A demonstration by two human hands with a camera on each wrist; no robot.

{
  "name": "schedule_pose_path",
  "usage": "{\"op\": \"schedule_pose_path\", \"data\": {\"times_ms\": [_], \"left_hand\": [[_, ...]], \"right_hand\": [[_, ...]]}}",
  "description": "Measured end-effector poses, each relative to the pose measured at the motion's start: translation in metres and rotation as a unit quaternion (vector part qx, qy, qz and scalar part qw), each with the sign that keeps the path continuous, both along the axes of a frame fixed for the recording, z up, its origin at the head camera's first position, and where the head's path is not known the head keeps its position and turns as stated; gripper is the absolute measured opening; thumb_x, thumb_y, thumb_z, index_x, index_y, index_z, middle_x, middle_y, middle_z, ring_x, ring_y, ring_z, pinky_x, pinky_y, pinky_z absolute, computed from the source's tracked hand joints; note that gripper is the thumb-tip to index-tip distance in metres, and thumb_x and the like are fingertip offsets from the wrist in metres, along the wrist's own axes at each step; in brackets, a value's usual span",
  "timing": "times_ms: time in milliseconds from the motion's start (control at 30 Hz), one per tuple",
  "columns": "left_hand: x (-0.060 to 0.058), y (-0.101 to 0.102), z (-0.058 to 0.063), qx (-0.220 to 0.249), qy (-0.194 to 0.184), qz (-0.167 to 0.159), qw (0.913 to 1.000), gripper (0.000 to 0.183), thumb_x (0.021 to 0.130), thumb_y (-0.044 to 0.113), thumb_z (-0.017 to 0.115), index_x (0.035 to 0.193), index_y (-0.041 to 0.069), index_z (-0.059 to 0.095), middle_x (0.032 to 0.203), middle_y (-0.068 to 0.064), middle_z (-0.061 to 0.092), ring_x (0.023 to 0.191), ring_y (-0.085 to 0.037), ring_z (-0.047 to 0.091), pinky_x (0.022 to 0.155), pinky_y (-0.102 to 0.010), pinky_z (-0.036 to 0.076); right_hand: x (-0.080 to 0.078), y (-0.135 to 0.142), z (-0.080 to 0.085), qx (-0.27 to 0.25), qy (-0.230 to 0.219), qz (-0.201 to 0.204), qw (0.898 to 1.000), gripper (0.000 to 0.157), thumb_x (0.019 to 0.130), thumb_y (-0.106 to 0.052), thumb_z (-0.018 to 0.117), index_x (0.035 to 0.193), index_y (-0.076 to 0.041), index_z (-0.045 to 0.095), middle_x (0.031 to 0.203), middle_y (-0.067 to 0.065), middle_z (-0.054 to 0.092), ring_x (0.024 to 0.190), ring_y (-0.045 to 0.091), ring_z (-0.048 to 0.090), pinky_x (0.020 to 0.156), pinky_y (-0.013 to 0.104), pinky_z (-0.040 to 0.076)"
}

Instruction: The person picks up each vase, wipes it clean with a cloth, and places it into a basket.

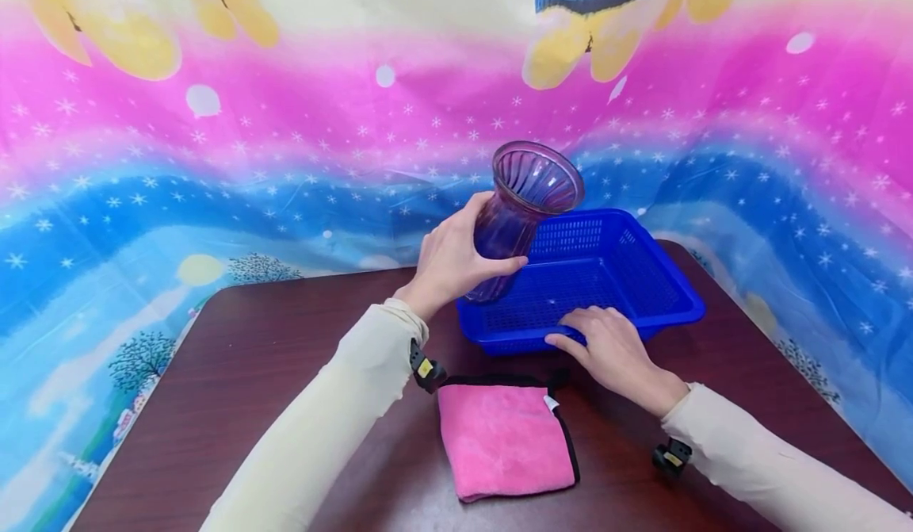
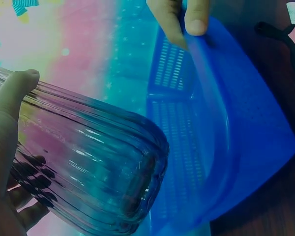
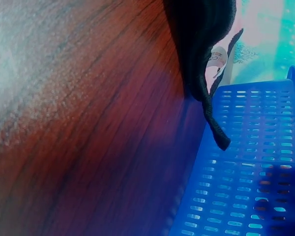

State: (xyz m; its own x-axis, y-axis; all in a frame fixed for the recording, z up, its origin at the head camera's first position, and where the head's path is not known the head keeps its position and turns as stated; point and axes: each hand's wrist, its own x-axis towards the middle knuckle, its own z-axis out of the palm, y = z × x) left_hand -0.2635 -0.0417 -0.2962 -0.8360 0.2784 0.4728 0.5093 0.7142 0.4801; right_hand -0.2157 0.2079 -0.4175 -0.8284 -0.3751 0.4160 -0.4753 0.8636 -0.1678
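My left hand (image 1: 452, 258) grips a ribbed, purple-tinted glass vase (image 1: 509, 227) around its middle. Tilted, with its flared mouth up and to the right, the vase overlaps the left part of a blue plastic basket (image 1: 592, 278) in the head view. In the left wrist view, the thick base of the vase (image 2: 132, 172) points toward the basket (image 2: 236, 123), and the left thumb and fingers wrap its sides. My right hand (image 1: 613, 350) holds the basket's near rim, thumb outside and fingers over the edge. Only a sliver of that hand shows in the right wrist view.
A folded pink cloth (image 1: 506, 441) with black trim and a white tag lies on the dark wooden table (image 1: 299, 373), in front of the basket. Its black loop (image 3: 217, 128) shows in the right wrist view. A colourful printed curtain (image 1: 321, 120) hangs behind and around the table.
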Motion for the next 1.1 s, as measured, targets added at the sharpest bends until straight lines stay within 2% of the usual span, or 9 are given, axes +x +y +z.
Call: {"op": "schedule_pose_path", "data": {"times_ms": [400,700,1100], "left_hand": [[-0.004,0.028,-0.008,-0.088,-0.011,0.012,0.996,0.092,0.073,0.069,0.078,0.149,0.032,0.041,0.133,0.005,0.066,0.113,-0.017,0.065,0.088,-0.044,0.058],[-0.007,0.04,-0.021,-0.115,-0.035,0.0,0.9927,0.091,0.075,0.068,0.077,0.151,0.03,0.04,0.128,0.003,0.068,0.107,-0.016,0.065,0.082,-0.039,0.06],[-0.012,0.054,-0.039,-0.148,-0.021,0.013,0.9887,0.091,0.074,0.069,0.078,0.148,0.03,0.045,0.125,0.002,0.07,0.1,-0.016,0.065,0.075,-0.035,0.059]], "right_hand": [[0.0,0.0,0.001,0.009,0.005,0.001,1.0,0.035,0.093,-0.042,0.069,0.103,-0.009,0.077,0.101,0.009,0.077,0.098,0.03,0.069,0.089,0.053,0.052],[0.001,-0.001,0.002,0.012,0.005,0.003,1.0,0.035,0.093,-0.041,0.069,0.104,-0.009,0.077,0.102,0.01,0.077,0.099,0.031,0.069,0.091,0.055,0.052],[0.0,0.001,0.001,0.007,0.004,0.002,1.0,0.034,0.093,-0.041,0.07,0.105,-0.01,0.077,0.101,0.007,0.077,0.099,0.03,0.069,0.091,0.055,0.052]]}}
